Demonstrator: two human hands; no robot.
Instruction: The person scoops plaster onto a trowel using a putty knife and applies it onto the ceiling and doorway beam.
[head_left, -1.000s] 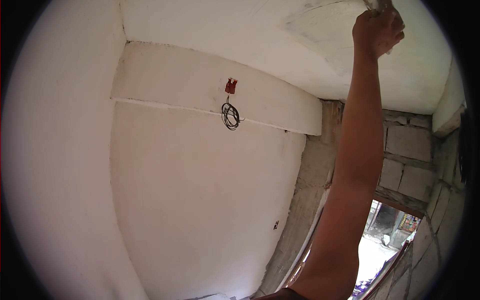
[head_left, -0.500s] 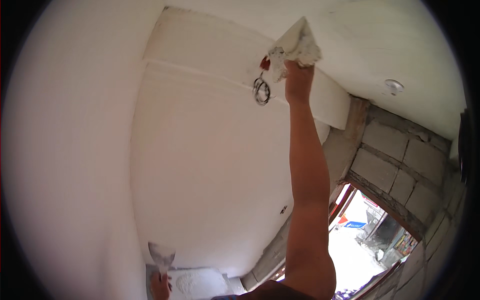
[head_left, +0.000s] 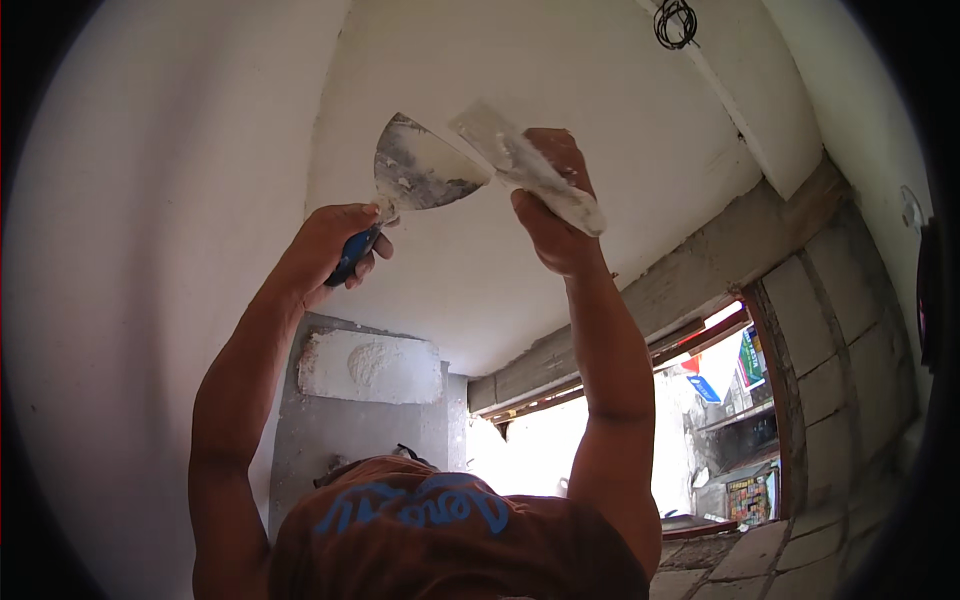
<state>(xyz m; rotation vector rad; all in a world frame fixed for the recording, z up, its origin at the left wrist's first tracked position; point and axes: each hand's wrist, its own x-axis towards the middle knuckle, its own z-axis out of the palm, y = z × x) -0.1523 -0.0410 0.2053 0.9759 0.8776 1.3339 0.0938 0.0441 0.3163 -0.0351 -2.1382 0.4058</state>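
Both my hands are raised in front of a pale plastered wall [head_left: 470, 290]. On the left, my left hand [head_left: 335, 245] grips the blue handle of a broad putty knife [head_left: 425, 168]. Its flared blade points up and right and is smeared with grey-white filler. To the right, my right hand [head_left: 555, 225] is closed around a plastering trowel [head_left: 520, 165]. That trowel is seen nearly edge-on, coated in white and partly blurred; its handle is hidden by my hand. The putty knife's blade corner is close to the trowel's face; I cannot tell whether they touch.
Below, a white board [head_left: 415, 372] with a mound of white material lies on a grey surface [head_left: 300, 440]. A bright opening [head_left: 610, 440] and a grey block wall [head_left: 835, 370] are at right. A coil of black wire [head_left: 675, 24] hangs at the top.
My right hand has come down from the upper surface with the trowel. My left hand has risen with the putty knife, bringing the two tools together. The view has shifted too.
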